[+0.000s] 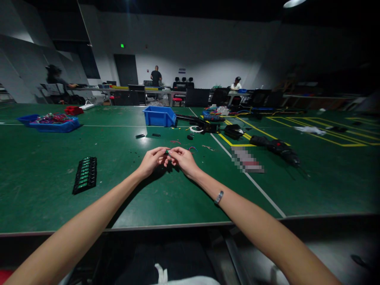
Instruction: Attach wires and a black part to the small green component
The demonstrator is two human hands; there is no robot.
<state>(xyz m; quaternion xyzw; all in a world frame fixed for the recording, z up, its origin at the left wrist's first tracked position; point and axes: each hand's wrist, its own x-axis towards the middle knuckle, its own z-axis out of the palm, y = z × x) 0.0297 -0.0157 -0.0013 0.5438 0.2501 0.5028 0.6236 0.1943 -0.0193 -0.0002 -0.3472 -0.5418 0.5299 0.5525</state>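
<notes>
My left hand (152, 162) and my right hand (184, 160) meet above the green table, thumbs and fingertips pinched together. Between them is a small green piece (167, 151), perhaps a little circuit board, mostly covered by the fingers. To the left of my left hand lies a black holder (94, 171) carrying a row of several green strips. Just beyond the hands are short red wires (175, 142) and a curled red-and-blue wire (192, 149). Two small black parts, one at the left (140, 135) and one further right (156, 135), rest behind them.
A blue bin (159, 117) stands at the back middle. Blue trays (56, 126) with coloured wire bundles sit at the far left. A dark power tool (277, 148) lies to the right, near a white ring (196, 129) and black parts. Other people are at far benches.
</notes>
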